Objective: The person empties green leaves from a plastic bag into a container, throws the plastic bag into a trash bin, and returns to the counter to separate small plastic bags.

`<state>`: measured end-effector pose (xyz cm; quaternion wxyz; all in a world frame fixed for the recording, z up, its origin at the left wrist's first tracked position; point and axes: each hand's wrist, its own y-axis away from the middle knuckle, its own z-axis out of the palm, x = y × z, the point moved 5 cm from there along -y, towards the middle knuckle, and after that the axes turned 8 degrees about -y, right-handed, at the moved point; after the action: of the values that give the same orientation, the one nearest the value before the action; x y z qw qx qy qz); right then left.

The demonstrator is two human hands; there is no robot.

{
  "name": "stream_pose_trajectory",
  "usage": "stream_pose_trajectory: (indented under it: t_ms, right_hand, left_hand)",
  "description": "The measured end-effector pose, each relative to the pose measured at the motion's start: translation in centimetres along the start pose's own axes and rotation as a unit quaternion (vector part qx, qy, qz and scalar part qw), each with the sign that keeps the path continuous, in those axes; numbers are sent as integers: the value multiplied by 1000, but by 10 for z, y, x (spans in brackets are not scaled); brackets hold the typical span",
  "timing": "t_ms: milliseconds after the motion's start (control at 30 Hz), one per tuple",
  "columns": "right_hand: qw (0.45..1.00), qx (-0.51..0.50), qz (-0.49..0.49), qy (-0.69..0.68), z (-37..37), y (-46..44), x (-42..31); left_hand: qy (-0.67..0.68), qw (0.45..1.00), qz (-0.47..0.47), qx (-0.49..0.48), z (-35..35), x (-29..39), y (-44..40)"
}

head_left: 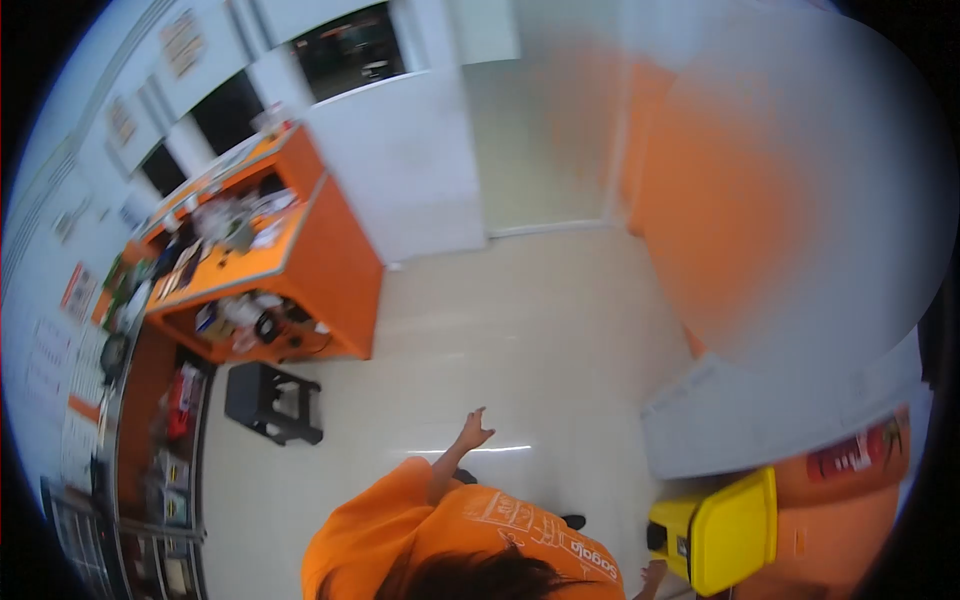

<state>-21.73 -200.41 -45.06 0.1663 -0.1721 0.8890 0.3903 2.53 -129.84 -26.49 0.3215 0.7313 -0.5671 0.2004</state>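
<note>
Left hand (476, 432) reaches out over a pale, glossy floor (500, 320) near the lower middle of the view, its fingers spread apart and touching nothing. Right hand (652, 576) sits at the bottom edge, just beside a yellow bin (735, 535) in the lower right corner; it is small and blurred, so whether it touches the bin, or how its fingers are held, cannot be told. The bin is tilted in the view, with a broad yellow face and a black part on the side toward this hand. Between the hands is the wearer's orange shirt (375, 520), printed in white with lettering that reads "Sagala". Dark hair (485, 578) overlaps the shirt at the bottom, and a dark shoe (573, 521) shows beyond it. Behind the bin stands an orange surface with a red label (855, 455), and above that a pale panel (770, 425). A large blurred patch covers the upper right. To the left, a dark stool (258, 392) stands on the floor in front of an orange counter (340, 270) piled with mixed items. Along the far left runs a shelf unit (137, 430) holding packages, one of them red.
</note>
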Motion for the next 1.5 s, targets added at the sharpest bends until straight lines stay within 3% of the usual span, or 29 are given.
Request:
stream_pose_trajectory:
  t_ms: [100,167,233,267,300,333,367,400,433,467,500,567,633,700,733,767,800,833,867,900,967,1033,1100,1200,1300,1400,1500]
  right_hand:
    - [989,-8,-139,48,73,20,-132]
    - [964,-47,-227,132,152,35,-217]
    - [887,-95,-351,284,258,66,-293]
    - [804,-121,-435,387,323,86,-329]
    - [683,-142,-524,488,396,108,-357]
    - [573,-160,-596,540,467,142,-381]
    - [461,-163,-659,571,540,175,-400]
    - [630,-200,-691,292,591,247,-422]
    - [673,-344,-634,164,610,356,-464]
    - [637,-413,-623,187,627,448,-495]
    - [560,-446,-638,285,651,523,-521]
    - [480,-499,-647,320,700,610,-557]
    - [482,-538,-607,332,762,643,-590]
    - [470,-594,-626,184,805,679,-634]
    - [485,-592,-625,154,828,692,-657]
    - [500,-587,-625,124,851,706,-682]
    - [537,-601,-575,141,865,726,-710]
    - [574,-610,-523,157,874,749,-737]
    - [592,-596,-521,153,895,764,-762]
    - [609,-580,-520,149,915,778,-787]
    - [586,-578,-556,115,952,812,-829]
    - [574,-625,-529,0,959,868,-858]
    - [573,-660,-486,3,995,904,-877]
    - [559,-650,-515,13,1060,932,-900]
    - [616,-572,-541,5,1081,966,-920]
    - [601,-351,-711,-97,1129,967,-956]
    - [709,-143,-689,-45,1145,967,-994]
  left_hand:
    - [51,989,-73,116,-98,-102,17]
    - [-13,983,-100,155,-144,-195,37]
    - [-47,970,-130,201,-183,-286,85]
    - [-51,960,-143,235,-205,-322,115]
    - [121,927,-260,242,-223,-353,151]
    - [289,852,-362,244,-238,-370,188]
    - [254,832,-410,274,-264,-365,223]
    - [217,810,-455,302,-291,-362,251]
    - [202,801,-434,361,-298,-384,269]
    - [184,790,-410,418,-290,-416,289]
    - [164,777,-384,472,-293,-438,300]
    - [114,714,-364,587,-346,-414,297]
    - [88,645,-300,698,-432,-363,297]
    - [140,556,-183,799,-538,-295,302]
    - [38,528,-87,844,-589,-244,303]
    - [-337,379,-360,783,-610,-209,327]
    - [-385,355,-226,821,-643,-167,324]
    - [-384,403,21,831,-677,-127,312]
    - [-416,440,170,778,-705,-98,296]
    - [-462,467,243,714,-730,-77,278]
    - [-518,519,332,593,-773,-62,237]
    - [-542,553,365,516,-812,-67,202]
    - [-547,572,383,477,-842,-86,177]
    - [-537,585,409,449,-885,-126,148]
    - [-527,588,437,431,-926,-170,127]
    - [-507,584,472,423,-973,-215,111]
    - [-488,575,501,424,-1019,-262,103]
